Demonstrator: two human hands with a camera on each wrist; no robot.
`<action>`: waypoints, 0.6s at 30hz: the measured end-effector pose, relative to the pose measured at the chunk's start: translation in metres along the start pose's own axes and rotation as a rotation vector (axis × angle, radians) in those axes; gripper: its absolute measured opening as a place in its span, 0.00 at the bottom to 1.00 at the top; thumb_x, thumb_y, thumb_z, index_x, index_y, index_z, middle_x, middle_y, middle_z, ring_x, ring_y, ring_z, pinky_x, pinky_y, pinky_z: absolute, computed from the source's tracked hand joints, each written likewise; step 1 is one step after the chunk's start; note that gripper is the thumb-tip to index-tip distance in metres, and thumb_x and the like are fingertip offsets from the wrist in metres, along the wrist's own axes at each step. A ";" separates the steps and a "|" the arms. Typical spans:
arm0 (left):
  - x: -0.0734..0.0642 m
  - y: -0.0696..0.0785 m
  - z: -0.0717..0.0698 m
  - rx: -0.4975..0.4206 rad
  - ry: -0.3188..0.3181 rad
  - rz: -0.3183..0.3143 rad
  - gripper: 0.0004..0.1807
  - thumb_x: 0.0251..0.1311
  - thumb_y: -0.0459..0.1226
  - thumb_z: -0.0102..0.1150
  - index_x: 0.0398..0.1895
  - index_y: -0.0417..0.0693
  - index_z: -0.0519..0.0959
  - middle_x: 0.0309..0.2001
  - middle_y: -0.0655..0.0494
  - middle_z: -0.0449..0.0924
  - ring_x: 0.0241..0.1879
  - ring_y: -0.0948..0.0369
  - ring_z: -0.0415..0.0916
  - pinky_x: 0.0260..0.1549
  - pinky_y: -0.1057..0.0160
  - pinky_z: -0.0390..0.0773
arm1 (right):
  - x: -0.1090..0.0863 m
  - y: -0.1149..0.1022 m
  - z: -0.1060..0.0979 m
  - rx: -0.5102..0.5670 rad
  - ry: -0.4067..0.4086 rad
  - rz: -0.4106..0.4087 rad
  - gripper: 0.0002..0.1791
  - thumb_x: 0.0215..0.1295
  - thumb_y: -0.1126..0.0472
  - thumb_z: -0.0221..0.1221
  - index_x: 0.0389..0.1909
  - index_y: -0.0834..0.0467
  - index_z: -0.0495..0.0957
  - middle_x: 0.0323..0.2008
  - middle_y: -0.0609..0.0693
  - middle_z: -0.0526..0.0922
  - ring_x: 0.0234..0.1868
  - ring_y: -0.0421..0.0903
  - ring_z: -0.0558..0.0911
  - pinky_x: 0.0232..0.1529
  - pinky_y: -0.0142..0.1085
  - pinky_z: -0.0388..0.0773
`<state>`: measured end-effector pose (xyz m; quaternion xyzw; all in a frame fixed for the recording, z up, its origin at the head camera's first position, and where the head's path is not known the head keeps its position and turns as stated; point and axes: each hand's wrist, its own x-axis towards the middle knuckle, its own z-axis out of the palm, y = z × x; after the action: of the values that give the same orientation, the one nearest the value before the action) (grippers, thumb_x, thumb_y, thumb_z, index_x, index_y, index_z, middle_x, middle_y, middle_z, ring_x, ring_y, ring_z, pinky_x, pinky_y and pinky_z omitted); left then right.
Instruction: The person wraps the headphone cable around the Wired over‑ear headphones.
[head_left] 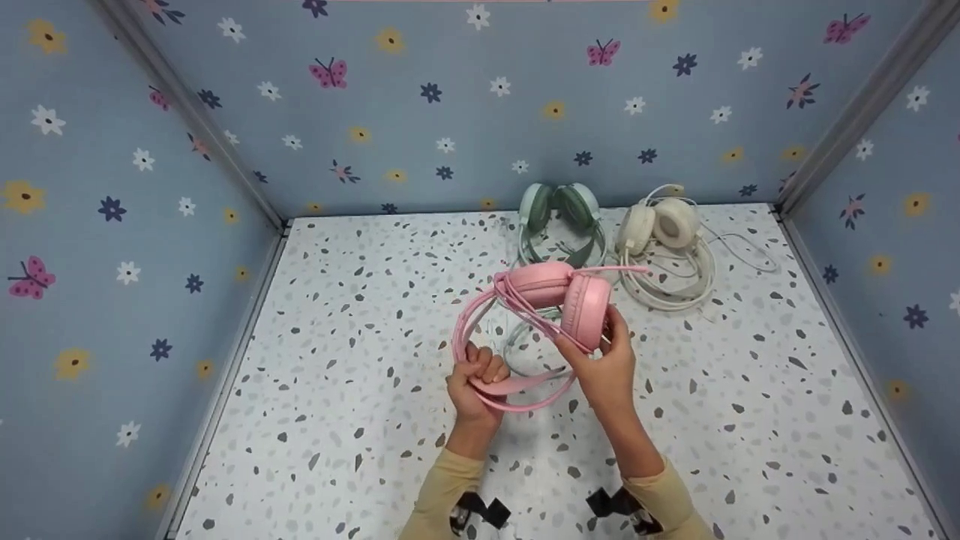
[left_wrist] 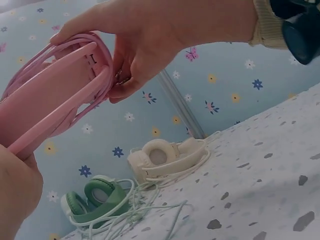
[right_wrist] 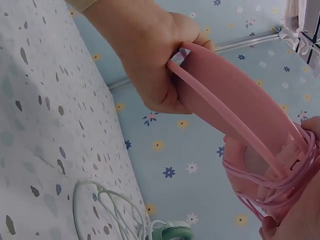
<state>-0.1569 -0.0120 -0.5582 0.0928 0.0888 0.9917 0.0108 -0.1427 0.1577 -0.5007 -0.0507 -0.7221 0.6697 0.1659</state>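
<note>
Left fingers (head_left: 489, 365) and right fingers (head_left: 619, 330) clamped on pink headphones (head_left: 588, 310) with dark L-like mark (left_wrist: 93, 59)

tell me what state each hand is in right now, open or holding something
Left hand: closed, holding the headband of the pink headphones.
Right hand: closed, holding the same headphones by one ear cup.

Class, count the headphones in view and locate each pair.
3: pink headphones, gripped by the left hand and right hand; green headphones near the back wall; cream headphones right of the green.
</note>
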 end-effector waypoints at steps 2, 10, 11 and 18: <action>-0.005 -0.003 -0.003 0.088 0.029 0.031 0.11 0.54 0.25 0.26 0.25 0.47 0.59 0.20 0.57 0.54 0.19 0.64 0.54 0.22 0.69 0.64 | 0.001 0.003 0.000 -0.005 -0.006 0.042 0.48 0.53 0.60 0.72 0.71 0.64 0.55 0.63 0.58 0.67 0.60 0.49 0.70 0.59 0.43 0.69; -0.022 -0.014 -0.009 0.776 0.155 0.149 0.04 0.59 0.29 0.42 0.28 0.41 0.66 0.23 0.50 0.69 0.27 0.58 0.74 0.30 0.65 0.75 | 0.002 0.005 -0.005 0.041 0.039 0.179 0.44 0.60 0.57 0.67 0.72 0.61 0.54 0.58 0.57 0.69 0.53 0.48 0.72 0.53 0.34 0.74; -0.025 -0.014 -0.009 0.860 0.165 0.135 0.03 0.60 0.30 0.44 0.30 0.39 0.67 0.25 0.48 0.71 0.28 0.58 0.75 0.32 0.65 0.75 | 0.003 0.004 -0.006 0.040 0.045 0.183 0.44 0.60 0.57 0.67 0.72 0.62 0.54 0.58 0.57 0.69 0.53 0.49 0.72 0.53 0.34 0.74; -0.044 0.011 -0.008 1.172 -0.034 -0.132 0.20 0.67 0.32 0.48 0.59 0.33 0.62 0.49 0.34 0.70 0.45 0.54 0.74 0.46 0.61 0.75 | 0.006 0.018 -0.023 0.049 0.037 0.164 0.36 0.61 0.59 0.66 0.67 0.65 0.62 0.54 0.58 0.73 0.49 0.50 0.75 0.48 0.32 0.75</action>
<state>-0.1153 -0.0261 -0.5715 0.0932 0.6274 0.7728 0.0210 -0.1437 0.1833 -0.5165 -0.1179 -0.6958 0.6975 0.1247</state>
